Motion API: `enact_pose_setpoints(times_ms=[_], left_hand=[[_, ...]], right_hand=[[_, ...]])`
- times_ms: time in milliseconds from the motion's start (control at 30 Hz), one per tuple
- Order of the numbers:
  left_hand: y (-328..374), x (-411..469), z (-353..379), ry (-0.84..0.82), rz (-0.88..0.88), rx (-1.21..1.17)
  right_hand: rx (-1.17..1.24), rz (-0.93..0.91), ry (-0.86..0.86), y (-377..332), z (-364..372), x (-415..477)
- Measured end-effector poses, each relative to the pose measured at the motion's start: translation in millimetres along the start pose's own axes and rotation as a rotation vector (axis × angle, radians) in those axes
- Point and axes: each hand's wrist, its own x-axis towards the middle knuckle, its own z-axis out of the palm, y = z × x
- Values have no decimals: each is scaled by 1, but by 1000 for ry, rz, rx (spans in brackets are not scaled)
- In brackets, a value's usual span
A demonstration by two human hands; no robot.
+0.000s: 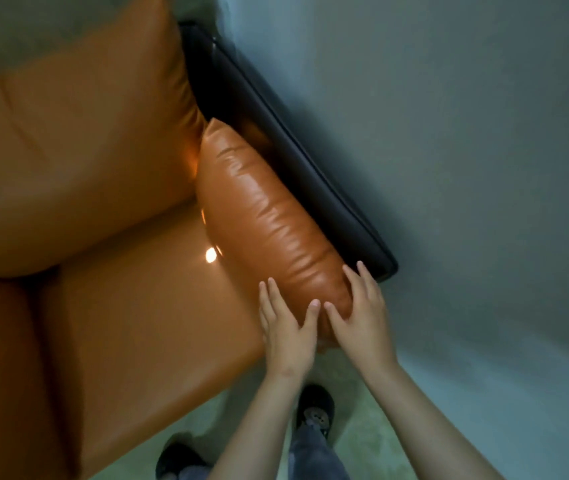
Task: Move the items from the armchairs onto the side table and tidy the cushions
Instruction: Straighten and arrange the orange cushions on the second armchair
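Observation:
An orange leather side cushion (262, 216) stands on edge along the right side of the armchair, against the dark armrest frame (286, 140). My left hand (286, 327) lies on the cushion's near end from the left, fingers straight, thumb on top. From the right, my right hand (362, 317) presses the same end with its fingers spread along the side by the frame. The orange seat cushion (130, 313) and the big back cushion (78, 143) carry no items in view.
A grey floor (483, 168) spreads right of the armchair. My two dark shoes (314, 407) stand on a pale green floor strip (355, 441) in front of the seat. No side table is in view.

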Motion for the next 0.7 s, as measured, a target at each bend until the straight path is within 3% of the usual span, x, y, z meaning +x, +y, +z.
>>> enact_pose_setpoints(times_ms=[67, 167, 233, 367, 533, 700], left_hand=[[3, 2, 13, 10, -58, -35], [11, 9, 23, 36, -405, -292], [9, 16, 30, 19, -523, -463], [0, 33, 34, 85, -470, -557], [15, 97, 0, 244, -373, -616], [2, 89, -5, 114, -325, -531]], right_hand=[[-11, 74, -9, 17, 1, -5], [31, 215, -49, 29, 6, -7], [109, 275, -67, 32, 9, -7], [209, 322, -10, 18, 18, 3], [225, 250, 58, -33, 45, 59], [203, 222, 3, -25, 43, 58]])
